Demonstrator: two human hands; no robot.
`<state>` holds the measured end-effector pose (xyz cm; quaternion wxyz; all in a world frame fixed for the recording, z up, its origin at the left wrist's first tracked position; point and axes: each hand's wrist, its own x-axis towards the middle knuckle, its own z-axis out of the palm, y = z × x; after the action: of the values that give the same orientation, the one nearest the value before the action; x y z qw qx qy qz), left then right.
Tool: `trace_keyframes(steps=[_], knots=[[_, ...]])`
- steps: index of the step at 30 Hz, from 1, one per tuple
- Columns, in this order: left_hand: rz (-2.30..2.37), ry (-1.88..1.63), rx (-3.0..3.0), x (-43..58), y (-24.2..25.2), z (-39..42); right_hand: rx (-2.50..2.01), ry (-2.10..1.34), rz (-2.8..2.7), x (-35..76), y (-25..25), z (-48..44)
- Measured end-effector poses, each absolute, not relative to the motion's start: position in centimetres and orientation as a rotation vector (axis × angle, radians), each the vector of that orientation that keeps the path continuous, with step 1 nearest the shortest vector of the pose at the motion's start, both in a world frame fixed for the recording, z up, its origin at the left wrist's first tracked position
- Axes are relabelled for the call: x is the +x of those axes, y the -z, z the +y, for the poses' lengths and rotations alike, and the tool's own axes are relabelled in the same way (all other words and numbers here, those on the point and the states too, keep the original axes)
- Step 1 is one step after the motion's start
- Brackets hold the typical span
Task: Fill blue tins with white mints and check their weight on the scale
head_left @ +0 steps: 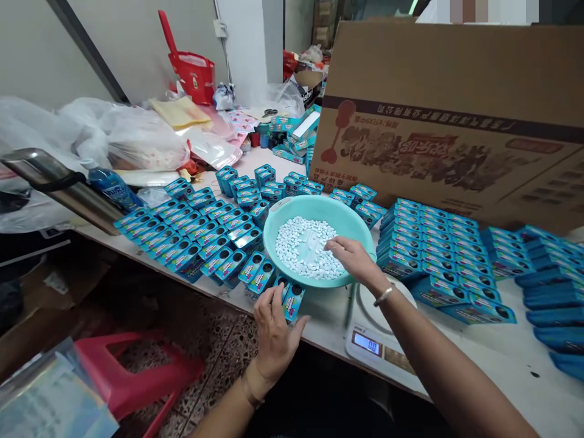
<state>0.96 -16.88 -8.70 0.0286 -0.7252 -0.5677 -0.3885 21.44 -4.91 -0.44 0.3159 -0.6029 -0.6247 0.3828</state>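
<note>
A turquoise basin (274,243) stands on the table, holding many small white pellets (296,258) with a pale, clear thing (311,243) among them. My right hand (353,258) reaches over the basin's right side, its fingers drawn together near the pellets; what they hold, if anything, is hidden. Below the basin, my left hand (276,325) is at the table edge with its fingers on a small blue box (292,301), the thumb apart. Many more blue boxes (182,228) with dark round openings stand left of the basin. A white scale (381,344) reading 0.0 lies partly under my right forearm.
Rows of blue boxes (438,243) stand at the right, before a large cardboard carton (447,115). A steel flask (68,188), a blue bottle (114,188) and plastic bags (137,137) are at the left. Below is a red stool (123,365).
</note>
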Motion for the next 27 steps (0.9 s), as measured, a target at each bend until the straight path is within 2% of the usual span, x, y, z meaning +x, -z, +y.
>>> trace_keyframes(steps=[3, 6, 11, 15, 18, 24, 27], knots=[[-1.71, 1.326, -2.22, 1.1, 9.2, -16.6, -1.941, -0.622, -2.277, 21.2, 0.5, -2.8], [-1.609, 1.394, -2.302, 0.4, 9.3, -16.5, -2.156, -0.459, -2.527, 21.2, 1.0, -1.0], [-1.491, 1.434, -2.372, -0.6, 9.6, -17.0, -2.196, -0.542, -2.628, 21.0, 2.7, 0.4], [-1.4, 1.421, -2.425, -0.7, 10.2, -17.3, -2.062, -0.879, -2.707, 20.2, 3.6, -0.2], [-1.357, 1.398, -2.426, -0.8, 10.3, -17.1, -1.913, -1.035, -2.603, 19.7, 3.9, -0.5], [-1.325, 1.441, -2.441, -1.1, 9.8, -16.9, -1.864, -1.069, -2.304, 20.2, 2.9, 0.4], [-1.427, 1.423, -2.355, -0.7, 9.7, -17.3, -1.803, -1.366, -1.623, 20.9, 1.7, 0.6]])
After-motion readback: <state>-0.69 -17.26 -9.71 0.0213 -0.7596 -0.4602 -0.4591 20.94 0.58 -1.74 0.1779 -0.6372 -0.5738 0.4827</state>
